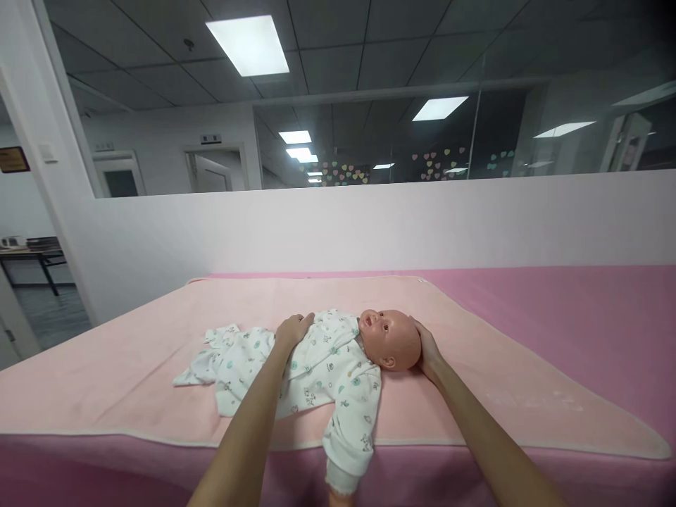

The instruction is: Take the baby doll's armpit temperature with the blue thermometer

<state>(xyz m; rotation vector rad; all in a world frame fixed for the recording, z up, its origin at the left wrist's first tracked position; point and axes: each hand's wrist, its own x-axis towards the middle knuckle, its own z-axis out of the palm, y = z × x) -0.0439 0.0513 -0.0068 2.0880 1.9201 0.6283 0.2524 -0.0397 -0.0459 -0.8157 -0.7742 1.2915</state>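
Doll [338,352]: lying across the mat [132,387], head to the right; probably light, floppy-limbed.
Head [393,339]: smooth, rounded, hard-looking, perhaps slippery; best cradled from underneath.
Clothes [311,384]: soft-looking white printed cloth, rumpled; near sleeve [353,422] droops over the near edge.
Left hand [294,329]: laid over the middle; can't tell whether it pinches cloth.
Right hand [429,350]: spread and curved around the crown.
Mat: flat, peach, pale-edged.

doll's head [397,342]: smooth, plastic-looking, faint sheen | printed outfit [330,366]: soft matt cloth, wrinkled | peach mat [132,373]: matt fabric look, lightly creased | pink cover [581,317]: smooth, material unclear | wall [370,232]: smooth, matt | window [496,141]: glossy, reflective glass
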